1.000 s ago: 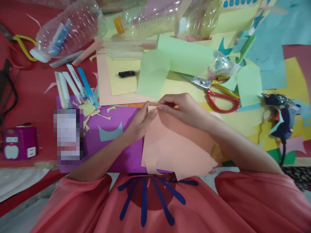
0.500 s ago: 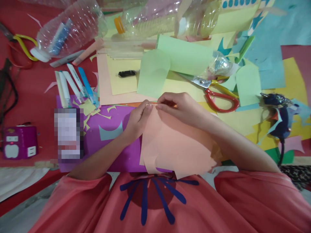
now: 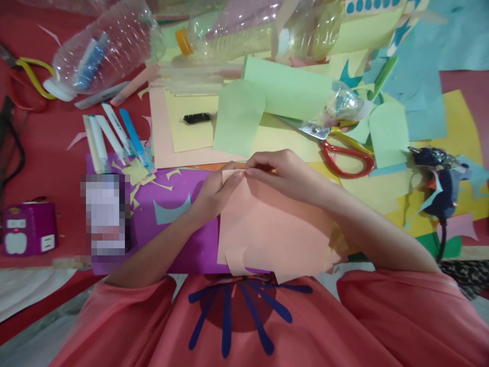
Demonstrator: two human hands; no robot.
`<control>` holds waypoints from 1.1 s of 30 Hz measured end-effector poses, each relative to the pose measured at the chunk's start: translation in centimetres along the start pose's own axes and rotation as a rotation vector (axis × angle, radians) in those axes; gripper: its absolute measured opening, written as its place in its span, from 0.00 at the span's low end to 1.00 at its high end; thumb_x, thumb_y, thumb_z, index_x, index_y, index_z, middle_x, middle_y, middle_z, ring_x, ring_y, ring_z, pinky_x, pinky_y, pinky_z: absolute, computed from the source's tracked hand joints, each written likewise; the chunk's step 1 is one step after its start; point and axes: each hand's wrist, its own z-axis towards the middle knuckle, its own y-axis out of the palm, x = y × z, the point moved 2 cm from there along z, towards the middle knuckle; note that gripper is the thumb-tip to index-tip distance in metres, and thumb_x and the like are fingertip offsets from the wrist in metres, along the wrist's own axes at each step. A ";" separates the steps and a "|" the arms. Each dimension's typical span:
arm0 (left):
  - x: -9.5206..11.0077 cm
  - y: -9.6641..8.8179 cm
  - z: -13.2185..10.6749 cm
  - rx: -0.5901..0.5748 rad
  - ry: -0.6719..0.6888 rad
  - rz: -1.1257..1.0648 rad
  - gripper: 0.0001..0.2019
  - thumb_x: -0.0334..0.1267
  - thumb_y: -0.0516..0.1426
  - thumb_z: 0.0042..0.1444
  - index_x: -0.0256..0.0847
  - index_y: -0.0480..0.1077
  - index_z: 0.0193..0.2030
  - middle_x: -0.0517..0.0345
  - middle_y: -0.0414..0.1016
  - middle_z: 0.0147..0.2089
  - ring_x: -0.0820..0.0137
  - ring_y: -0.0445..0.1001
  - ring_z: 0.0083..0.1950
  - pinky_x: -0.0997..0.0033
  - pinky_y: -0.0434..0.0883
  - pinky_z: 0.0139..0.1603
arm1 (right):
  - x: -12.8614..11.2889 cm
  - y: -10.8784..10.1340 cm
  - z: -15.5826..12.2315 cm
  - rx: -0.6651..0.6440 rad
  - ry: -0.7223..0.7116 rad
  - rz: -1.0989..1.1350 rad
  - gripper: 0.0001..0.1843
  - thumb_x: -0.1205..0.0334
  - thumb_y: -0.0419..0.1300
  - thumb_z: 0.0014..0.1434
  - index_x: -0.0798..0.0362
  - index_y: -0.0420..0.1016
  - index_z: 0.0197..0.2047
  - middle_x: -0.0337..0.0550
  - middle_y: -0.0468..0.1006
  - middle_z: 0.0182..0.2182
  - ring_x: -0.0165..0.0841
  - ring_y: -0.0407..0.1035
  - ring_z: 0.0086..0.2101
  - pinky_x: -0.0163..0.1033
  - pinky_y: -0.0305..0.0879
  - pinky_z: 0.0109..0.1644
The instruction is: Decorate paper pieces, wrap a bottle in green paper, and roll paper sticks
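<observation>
A sheet of peach paper [image 3: 275, 224] with an irregular lower edge lies in front of me, over a purple sheet [image 3: 183, 255]. My left hand [image 3: 217, 188] pinches its top edge near the left corner, thumb on the near side. Right beside it, my right hand [image 3: 277, 165] grips the same edge with thumb and fingertips pressed together. The two thumbs almost meet. My hands and the paper hide what lies behind that edge, apart from a strip of orange.
Beyond my hands lie red-handled scissors [image 3: 346, 153], a green paper roll [image 3: 290, 89] and a black cutter [image 3: 198, 118]. Several markers [image 3: 110, 132] and a phone [image 3: 107, 214] are on the left. A glue gun [image 3: 443, 188] sits right. Plastic bottles [image 3: 237, 35] line the back.
My left hand's thumb has slid right along the paper's top edge, closer to my right thumb, uncovering the left corner. The right hand keeps its pinch.
</observation>
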 end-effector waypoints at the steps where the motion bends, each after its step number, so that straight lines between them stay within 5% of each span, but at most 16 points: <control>1: 0.0 0.0 0.0 0.011 0.012 0.052 0.20 0.54 0.55 0.58 0.42 0.63 0.25 0.62 0.58 0.25 0.74 0.57 0.25 0.71 0.56 0.25 | 0.1 0.0 0.1 -0.006 0.002 -0.016 0.12 0.59 0.54 0.61 0.55 0.72 0.31 0.37 0.71 0.24 0.25 0.57 0.25 0.33 0.54 0.32; 6: -0.2 -0.2 -0.1 0.057 0.022 0.124 0.21 0.55 0.53 0.59 0.42 0.60 0.25 0.64 0.53 0.23 0.74 0.53 0.23 0.71 0.52 0.24 | 0.5 -0.8 0.2 -0.085 0.044 -0.159 0.13 0.58 0.53 0.62 0.54 0.71 0.30 0.36 0.67 0.22 0.26 0.55 0.23 0.34 0.53 0.31; 14: 0.3 -2.2 0.6 0.289 0.076 0.144 0.22 0.51 0.56 0.58 0.42 0.55 0.21 0.66 0.44 0.21 0.76 0.46 0.22 0.72 0.45 0.22 | 1.5 -4.6 -0.4 -0.128 0.079 -0.359 0.10 0.62 0.52 0.61 0.51 0.71 0.30 0.40 0.74 0.25 0.29 0.62 0.25 0.37 0.53 0.31; 25: 0.9 -3.9 1.1 0.440 0.160 0.163 0.21 0.49 0.58 0.55 0.42 0.56 0.20 0.64 0.47 0.21 0.75 0.47 0.23 0.71 0.49 0.22 | 1.7 -9.6 -2.1 -0.056 0.199 -0.549 0.07 0.63 0.57 0.62 0.51 0.75 0.32 0.38 0.76 0.27 0.24 0.63 0.25 0.38 0.58 0.31; 33: 0.6 -4.0 1.5 0.462 0.107 0.082 0.17 0.50 0.58 0.51 0.43 0.61 0.21 0.64 0.52 0.21 0.75 0.51 0.22 0.71 0.51 0.22 | 1.3 -11.0 -2.4 0.041 0.390 -0.590 0.09 0.60 0.60 0.60 0.53 0.77 0.30 0.39 0.78 0.27 0.21 0.62 0.25 0.38 0.60 0.30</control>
